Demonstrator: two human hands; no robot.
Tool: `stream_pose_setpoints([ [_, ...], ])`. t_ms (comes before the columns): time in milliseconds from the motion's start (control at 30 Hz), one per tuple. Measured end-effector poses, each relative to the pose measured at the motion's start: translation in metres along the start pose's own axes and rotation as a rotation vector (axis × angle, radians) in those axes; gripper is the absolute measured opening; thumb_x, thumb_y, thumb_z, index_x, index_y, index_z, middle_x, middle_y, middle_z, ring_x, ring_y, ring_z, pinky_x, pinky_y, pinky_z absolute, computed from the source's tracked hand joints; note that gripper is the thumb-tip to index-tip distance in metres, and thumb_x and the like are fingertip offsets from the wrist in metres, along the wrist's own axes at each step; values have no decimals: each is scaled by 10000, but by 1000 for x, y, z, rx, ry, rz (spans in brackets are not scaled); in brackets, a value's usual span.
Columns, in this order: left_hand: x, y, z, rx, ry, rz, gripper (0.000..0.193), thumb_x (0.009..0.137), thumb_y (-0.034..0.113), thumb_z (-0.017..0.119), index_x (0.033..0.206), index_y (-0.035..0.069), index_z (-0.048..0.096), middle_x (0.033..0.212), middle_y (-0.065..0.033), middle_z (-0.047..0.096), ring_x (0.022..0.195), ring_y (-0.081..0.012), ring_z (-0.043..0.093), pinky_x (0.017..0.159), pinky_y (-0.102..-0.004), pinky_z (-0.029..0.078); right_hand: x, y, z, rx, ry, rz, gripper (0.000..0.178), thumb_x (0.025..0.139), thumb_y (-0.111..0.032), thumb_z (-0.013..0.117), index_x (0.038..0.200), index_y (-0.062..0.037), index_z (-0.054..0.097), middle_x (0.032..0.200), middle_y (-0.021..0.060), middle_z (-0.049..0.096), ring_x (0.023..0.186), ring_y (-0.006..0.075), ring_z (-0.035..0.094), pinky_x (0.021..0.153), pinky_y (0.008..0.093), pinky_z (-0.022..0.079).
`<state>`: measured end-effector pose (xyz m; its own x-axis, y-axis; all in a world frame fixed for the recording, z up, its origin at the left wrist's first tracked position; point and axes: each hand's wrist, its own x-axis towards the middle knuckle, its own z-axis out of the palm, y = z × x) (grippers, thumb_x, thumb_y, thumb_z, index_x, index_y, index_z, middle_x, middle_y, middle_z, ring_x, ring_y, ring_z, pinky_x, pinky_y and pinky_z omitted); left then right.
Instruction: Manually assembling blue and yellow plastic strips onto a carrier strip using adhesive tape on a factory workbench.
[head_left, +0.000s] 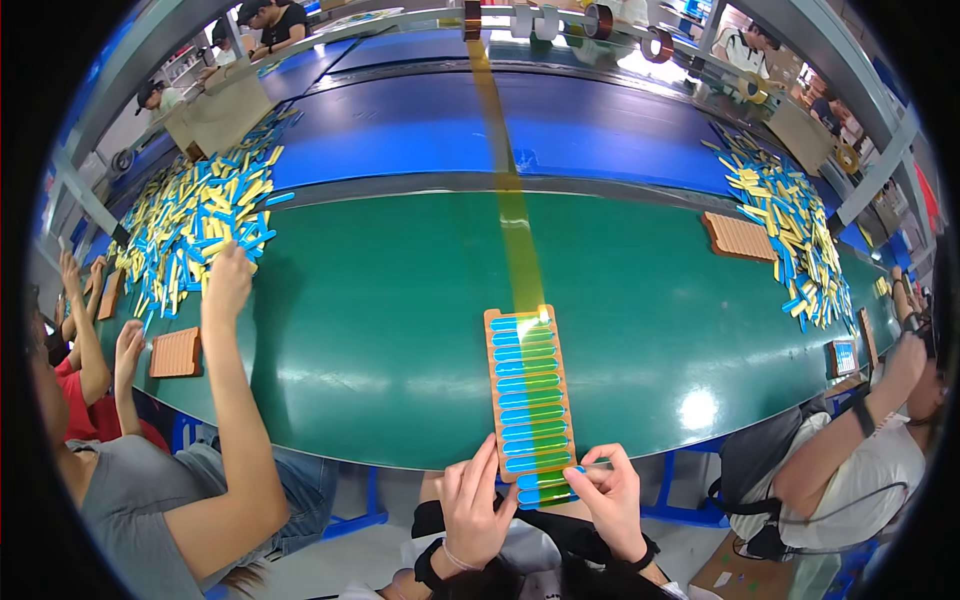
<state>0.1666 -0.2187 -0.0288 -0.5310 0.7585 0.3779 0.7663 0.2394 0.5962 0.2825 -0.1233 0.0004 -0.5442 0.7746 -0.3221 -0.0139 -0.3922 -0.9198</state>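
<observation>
In front of me a long orange ridged tray [493, 400] lies lengthwise on the green table, with several blue strips [513, 385] across its grooves. A see-through amber tape [518, 240] runs down over the strips' right part, making them look green. Beyond the tray's near end, a few taped blue strips [528, 490] stick out over the table edge. My left hand [472, 505] rests along the tray's lower left side, fingers stretched, thumb by these strips' left ends. On the right, my right hand [608, 495] pinches a strip's blue end between thumb and finger.
Blue and yellow strips are heaped at left [205, 220] and right [785, 220]. Other orange trays lie at left [175, 353] and right [738, 237]. A co-worker's hand [228, 280] reaches into the left heap. Tape rolls [597, 20] hang on an overhead bar beyond the blue belt [400, 130].
</observation>
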Motion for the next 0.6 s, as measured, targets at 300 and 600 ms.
stream_pose_setpoints([
  [300,8,-1,3,37,-66,23,514,594,97,689,1057,-45,517,1145,-94,506,858,-217,475,742,-327,345,8,21,-5,-37,99,-25,279,785,-6,581,838,-40,309,609,48,564,540,13,479,443,140,348],
  [600,21,-16,-5,42,-84,136,526,579,182,709,1036,-14,536,1100,-46,529,845,-195,473,675,-314,340,7,17,-1,-41,133,-8,276,784,12,569,839,-44,304,645,94,591,572,30,503,463,131,321],
])
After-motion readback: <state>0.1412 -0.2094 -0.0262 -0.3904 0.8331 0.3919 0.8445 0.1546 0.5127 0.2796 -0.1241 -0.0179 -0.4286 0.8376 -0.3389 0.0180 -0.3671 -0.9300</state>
